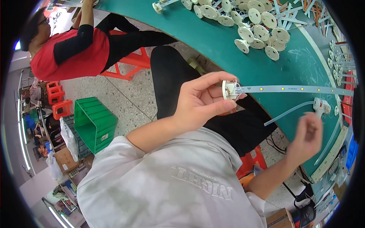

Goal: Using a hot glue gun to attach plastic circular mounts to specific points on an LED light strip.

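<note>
Between thumb and fingers, my left hand (197,99) grips the white plastic base (228,90) of an LED strip. From that base the pale strip (300,89) runs out to the right above the green table, with small yellow LEDs along it and thin wires at the joint. My right hand (307,137) is over the table's near edge, its fingers curled and smeared by motion; whether anything is in them is unclear. Just beyond it lies a white fitting (321,107) with a metal end, and a translucent tube (288,113) slants to the left beside it.
On the green table (304,64), a heap of round white bases (260,32) lies near loose strips (287,17). More strip assemblies (338,62) line the right side. A co-worker in red (72,53) sits at the left, and a green crate (95,123) stands on the floor.
</note>
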### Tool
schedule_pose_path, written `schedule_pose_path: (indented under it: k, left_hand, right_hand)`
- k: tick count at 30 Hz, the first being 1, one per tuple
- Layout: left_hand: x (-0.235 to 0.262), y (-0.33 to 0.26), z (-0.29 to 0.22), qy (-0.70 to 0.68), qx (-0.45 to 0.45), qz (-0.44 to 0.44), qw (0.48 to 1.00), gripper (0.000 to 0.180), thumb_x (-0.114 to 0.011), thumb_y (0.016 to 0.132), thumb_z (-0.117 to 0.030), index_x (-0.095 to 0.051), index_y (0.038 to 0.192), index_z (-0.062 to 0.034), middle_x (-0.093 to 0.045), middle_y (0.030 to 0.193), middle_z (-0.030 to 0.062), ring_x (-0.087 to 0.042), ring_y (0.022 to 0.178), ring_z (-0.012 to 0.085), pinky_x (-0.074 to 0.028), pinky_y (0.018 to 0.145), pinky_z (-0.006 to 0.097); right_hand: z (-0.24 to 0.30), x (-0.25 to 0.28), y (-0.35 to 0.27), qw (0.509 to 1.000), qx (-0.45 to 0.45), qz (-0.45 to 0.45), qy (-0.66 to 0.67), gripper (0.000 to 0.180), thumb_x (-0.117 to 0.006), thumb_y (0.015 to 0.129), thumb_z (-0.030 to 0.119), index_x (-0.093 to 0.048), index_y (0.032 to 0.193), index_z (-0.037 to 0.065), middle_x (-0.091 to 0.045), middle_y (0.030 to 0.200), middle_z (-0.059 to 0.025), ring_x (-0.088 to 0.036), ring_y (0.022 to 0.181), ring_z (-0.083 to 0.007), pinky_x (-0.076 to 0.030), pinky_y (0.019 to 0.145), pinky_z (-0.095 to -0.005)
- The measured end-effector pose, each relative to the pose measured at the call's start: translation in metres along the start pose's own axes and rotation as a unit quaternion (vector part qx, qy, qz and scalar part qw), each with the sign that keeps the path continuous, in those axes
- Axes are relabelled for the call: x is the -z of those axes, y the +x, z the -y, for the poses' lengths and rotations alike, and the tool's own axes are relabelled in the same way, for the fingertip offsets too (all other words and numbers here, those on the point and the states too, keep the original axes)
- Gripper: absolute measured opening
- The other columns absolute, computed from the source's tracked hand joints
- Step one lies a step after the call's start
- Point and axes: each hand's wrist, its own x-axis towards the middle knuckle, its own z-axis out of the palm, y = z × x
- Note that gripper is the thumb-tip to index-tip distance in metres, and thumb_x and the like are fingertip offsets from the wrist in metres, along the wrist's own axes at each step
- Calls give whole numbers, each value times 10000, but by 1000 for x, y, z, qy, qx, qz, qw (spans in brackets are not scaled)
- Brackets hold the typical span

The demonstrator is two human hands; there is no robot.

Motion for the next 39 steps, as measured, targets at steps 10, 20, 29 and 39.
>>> schedule_pose_path:
  k: [10,20,29,39]
  left_hand:
    - [-1,-1,5,59,10,46,997,515,-682,741,71,-523,1229,32,-552,1245,218,-598,1088,250,-514,910,358]
    - [6,-12,14,52,4,7,999,508,-677,764,-9,-506,1242,12,-586,1184,202,-628,1015,289,-513,902,411]
    - [16,-1,15,65,-10,9,998,449,-608,824,9,-489,1256,36,-559,1192,216,-653,934,257,-561,781,294]
    - [12,6,4,8,-33,-19,999,489,-624,790,91,-489,1259,61,-584,1177,208,-633,987,275,-496,903,377]
  right_hand:
    - [46,-84,-50,961,143,110,211,290,-663,727,-126,-599,996,-38,-583,1022,-119,-526,805,-133,-428,666,-235]
    - [20,-38,-17,944,324,4,-65,307,-718,634,-26,-658,926,46,-642,972,-128,-600,857,-309,-504,725,-363]
    - [-53,68,65,849,-110,59,-513,445,-633,677,119,-577,1102,-1,-598,1055,-185,-561,1014,-369,-463,874,-415]
    - [-41,57,26,899,-162,35,406,598,-541,635,50,-449,1214,-69,-557,1026,-195,-556,611,-170,-441,499,-294]
